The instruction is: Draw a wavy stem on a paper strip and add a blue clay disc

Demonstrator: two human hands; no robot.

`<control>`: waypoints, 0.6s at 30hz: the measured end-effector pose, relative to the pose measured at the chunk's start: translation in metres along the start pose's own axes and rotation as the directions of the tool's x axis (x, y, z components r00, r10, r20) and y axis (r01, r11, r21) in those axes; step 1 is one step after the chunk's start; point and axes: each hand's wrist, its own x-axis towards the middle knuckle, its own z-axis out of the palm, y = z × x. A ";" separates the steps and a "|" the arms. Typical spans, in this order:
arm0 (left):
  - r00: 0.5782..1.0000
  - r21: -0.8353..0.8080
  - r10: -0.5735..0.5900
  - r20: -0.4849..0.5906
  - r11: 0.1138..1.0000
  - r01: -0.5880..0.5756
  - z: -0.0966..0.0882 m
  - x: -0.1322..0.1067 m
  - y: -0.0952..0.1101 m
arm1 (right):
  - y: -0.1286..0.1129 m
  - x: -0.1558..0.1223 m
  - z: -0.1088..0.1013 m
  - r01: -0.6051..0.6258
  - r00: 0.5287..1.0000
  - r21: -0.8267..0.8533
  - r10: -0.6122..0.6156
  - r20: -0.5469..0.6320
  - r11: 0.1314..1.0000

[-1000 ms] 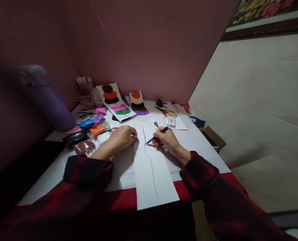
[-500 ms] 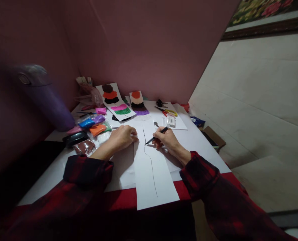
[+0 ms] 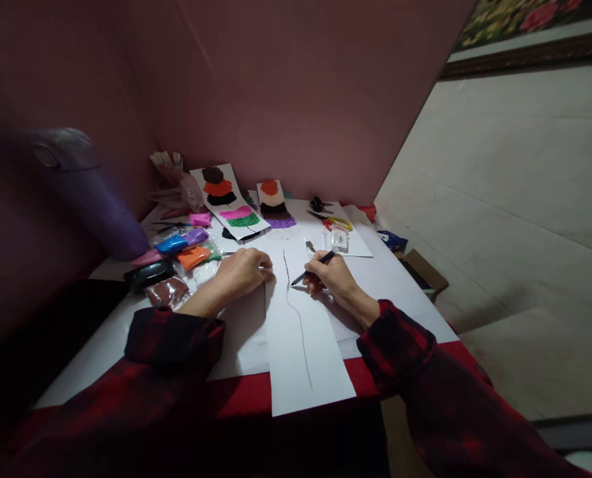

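Note:
A long white paper strip [image 3: 306, 358] lies lengthwise in front of me, its near end reaching past the table edge. A thin wavy dark line runs down it, thicker in its upper part. My right hand [image 3: 333, 275] grips a black pen [image 3: 308, 272], the tip at the line or just beside it; contact is hard to tell. With curled fingers, my left hand [image 3: 246, 271] presses the strip's left edge near its far end. Some of its fingertips are hidden.
Packets of coloured clay [image 3: 191, 249] lie left, near a purple bottle [image 3: 94, 192]. Behind are painted cards [image 3: 253, 226]. Scissors [image 3: 336, 222] and a small white packet [image 3: 338, 239] lie back right. A pink wall [image 3: 286, 99] rises behind the table.
Hardly anything differs. Both hands, the pen and the paper strip stay in nearly the same place.

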 end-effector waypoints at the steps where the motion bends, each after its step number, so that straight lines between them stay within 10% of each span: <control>1: 1.000 0.004 -0.001 0.001 1.000 0.001 0.000 0.000 0.000 | 0.000 0.000 0.000 0.003 1.000 -0.008 -0.003 0.000 1.000; 18: 1.000 -0.025 0.029 -0.008 0.999 -0.030 0.002 0.002 -0.003 | 0.002 0.002 0.000 0.004 0.999 -0.049 -0.002 0.039 0.999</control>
